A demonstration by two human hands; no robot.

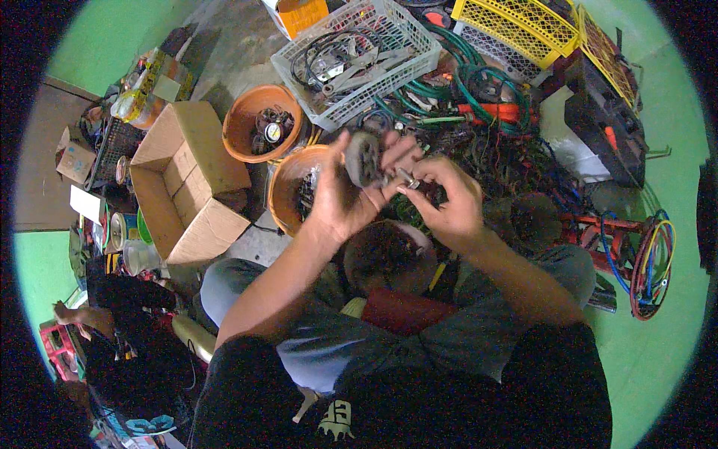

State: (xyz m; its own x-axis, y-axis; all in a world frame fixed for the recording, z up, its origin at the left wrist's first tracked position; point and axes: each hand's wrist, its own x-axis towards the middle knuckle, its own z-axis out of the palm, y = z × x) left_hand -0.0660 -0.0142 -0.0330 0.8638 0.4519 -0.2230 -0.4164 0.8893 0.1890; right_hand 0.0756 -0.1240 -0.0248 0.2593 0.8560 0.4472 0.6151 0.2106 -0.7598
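Observation:
My left hand (336, 200) is turned palm up in front of me, its fingers and thumb around a dark grey, rounded part (363, 160) with hollows in its face. Between the thumb and fingertips of my right hand (455, 200) is a small shiny metal bolt (408, 178), close beside the left palm. Some more small metal bits seem to lie on the left fingers, too blurred to name. Below the hands, between my crossed legs, stands a dark round object (389, 258) with a red piece (407, 310) in front of it.
Two orange tubs (263, 155) with metal parts stand left of my hands, beside an open cardboard box (187, 191). A grey plastic crate (355, 63) of tools and cables is ahead. Green hoses (467, 56), yellow crates (523, 26) and a cable coil (651, 269) lie rightward.

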